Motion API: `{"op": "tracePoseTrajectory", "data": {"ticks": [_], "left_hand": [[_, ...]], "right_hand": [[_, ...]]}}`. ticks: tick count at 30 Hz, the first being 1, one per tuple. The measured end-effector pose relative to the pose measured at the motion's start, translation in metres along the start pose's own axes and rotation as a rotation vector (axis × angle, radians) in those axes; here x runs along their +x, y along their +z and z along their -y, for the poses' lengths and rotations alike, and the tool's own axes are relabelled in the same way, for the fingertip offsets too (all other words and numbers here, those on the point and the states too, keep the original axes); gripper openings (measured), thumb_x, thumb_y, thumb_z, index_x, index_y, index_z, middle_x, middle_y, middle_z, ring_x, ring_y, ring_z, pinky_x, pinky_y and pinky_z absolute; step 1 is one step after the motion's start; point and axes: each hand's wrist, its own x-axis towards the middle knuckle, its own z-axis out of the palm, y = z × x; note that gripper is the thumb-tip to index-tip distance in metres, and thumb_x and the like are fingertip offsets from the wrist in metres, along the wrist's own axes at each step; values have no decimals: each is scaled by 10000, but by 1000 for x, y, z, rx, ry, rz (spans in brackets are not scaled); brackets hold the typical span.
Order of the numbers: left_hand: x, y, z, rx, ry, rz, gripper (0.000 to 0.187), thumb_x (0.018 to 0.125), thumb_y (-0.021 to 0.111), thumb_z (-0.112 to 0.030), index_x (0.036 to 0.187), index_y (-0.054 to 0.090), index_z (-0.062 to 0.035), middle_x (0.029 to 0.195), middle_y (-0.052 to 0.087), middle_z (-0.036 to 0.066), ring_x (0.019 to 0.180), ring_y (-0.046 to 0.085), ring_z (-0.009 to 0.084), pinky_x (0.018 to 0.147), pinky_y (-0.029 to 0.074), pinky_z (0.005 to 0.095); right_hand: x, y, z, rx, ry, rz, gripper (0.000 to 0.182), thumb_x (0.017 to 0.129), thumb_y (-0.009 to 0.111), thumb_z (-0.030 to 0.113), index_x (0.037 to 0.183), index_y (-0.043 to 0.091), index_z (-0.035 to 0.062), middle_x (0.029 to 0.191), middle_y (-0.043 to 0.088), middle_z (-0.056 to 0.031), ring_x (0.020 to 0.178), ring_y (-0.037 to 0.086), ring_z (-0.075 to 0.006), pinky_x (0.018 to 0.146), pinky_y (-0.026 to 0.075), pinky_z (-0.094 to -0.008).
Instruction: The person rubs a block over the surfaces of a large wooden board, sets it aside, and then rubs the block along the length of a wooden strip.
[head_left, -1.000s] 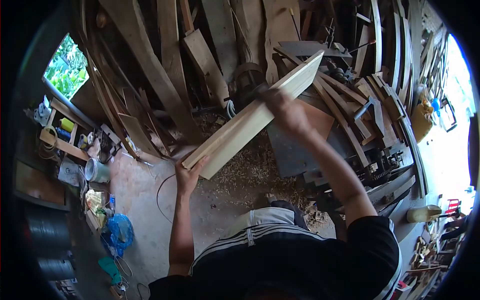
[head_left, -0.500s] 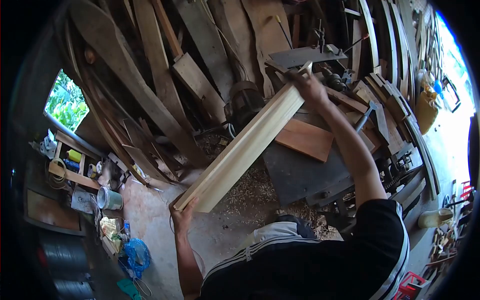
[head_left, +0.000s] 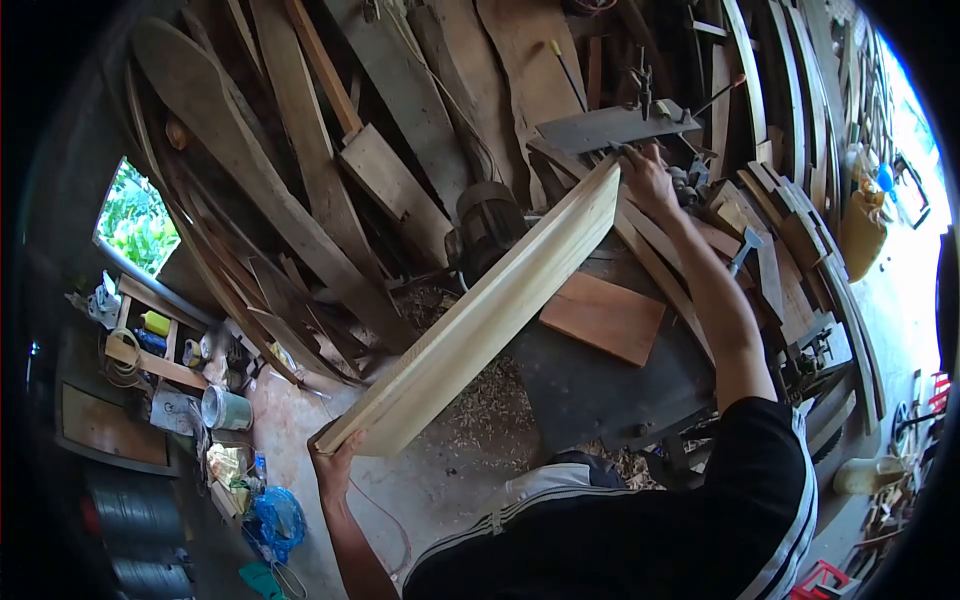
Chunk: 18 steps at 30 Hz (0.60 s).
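A long pale wooden board (head_left: 490, 305) slants across the view, its near end low on the left and its far end above a dark metal machine table (head_left: 590, 375). My left hand (head_left: 335, 460) is closed around the near end, thumb on the face. My right hand (head_left: 650, 180) is at the far end, with bent fingers at the board's top corner; the fingertips are partly hidden. Just beyond that hand is a flat grey metal plate (head_left: 610, 127) on the machine. A reddish-brown wooden block (head_left: 605, 317) lies on the machine table, below the board.
An electric motor (head_left: 490, 220) stands behind the board. Many planks (head_left: 290, 190) lean along the back wall. Stacked offcuts and a hammer-like tool (head_left: 745, 250) are on the right. Wood shavings (head_left: 490, 410) cover the floor. A bucket (head_left: 226, 408) and a blue plastic bag (head_left: 275, 520) are at left.
The board's near end has moved left and down with my left hand. My right hand has shifted slightly right, to the outer edge of the far end, and more of that end shows.
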Motion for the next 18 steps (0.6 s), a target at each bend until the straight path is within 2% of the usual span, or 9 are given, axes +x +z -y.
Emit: {"op": "tracePoseTrajectory", "data": {"ticks": [2,4,6,7,9,10,12,14,18], "left_hand": [[4,-2,3,14,-39,-9,229,771,743,-56,972,684,36,849,672,37,749,598,83,671,473,230],[5,4,4,-20,-15,-7,229,767,748,-71,961,685,31,839,670,35,739,593,82,657,466,229],[5,3,2,-5,-20,-15,236,760,753,-89,952,684,30,839,667,35,728,590,87,657,469,238],[4,3,-1,6,-30,-14,236,760,753,-89,952,684,30,839,667,35,728,590,87,657,469,238],[4,5,-7,14,-86,-44,239,757,752,-97,948,683,29,837,664,36,723,589,94,657,471,247],[2,6,-9,16,-88,-47,239,757,752,-97,948,683,29,837,664,36,723,589,94,657,471,247],[0,8,-12,60,-121,-92,236,754,751,-96,943,681,27,832,661,33,717,586,91,651,469,246],[4,9,-11,41,-70,-74,235,753,754,-95,942,681,25,828,660,31,714,585,89,645,468,246],[-3,9,-10,27,-93,-45,231,748,756,-77,945,682,19,817,657,24,702,583,86,641,468,241]], "right_hand": [[-26,-18,51,-48,-36,170,341,897,555,172,1235,575,127,1059,599,-171,953,593,-291,807,532,-405],[-78,-16,105,164,-453,49,400,897,559,167,1294,537,119,1062,588,-165,1024,569,-291,866,511,-408],[-93,-45,143,182,-414,259,443,897,553,159,1336,501,124,1067,587,-159,1055,554,-294,905,495,-395],[-76,-31,130,253,-548,96,429,897,538,150,1325,512,134,1059,589,-158,1059,550,-299,881,495,-408],[-36,60,27,-37,-486,131,375,895,521,140,1268,548,123,1030,585,-196,876,625,-298,625,530,-417],[-13,36,24,207,-141,87,356,901,553,176,1256,567,158,998,551,-171,979,589,-305,651,537,-391],[-6,9,35,159,18,86,356,904,517,117,1254,574,147,942,535,-166,943,588,-298,651,538,-368],[-32,-11,87,150,-149,235,431,895,511,79,1322,525,139,1011,557,-165,968,578,-302,685,545,-377],[-59,-3,126,297,-730,83,460,889,532,108,1347,491,105,1122,568,-166,1055,567,-294,898,488,-411]]}}
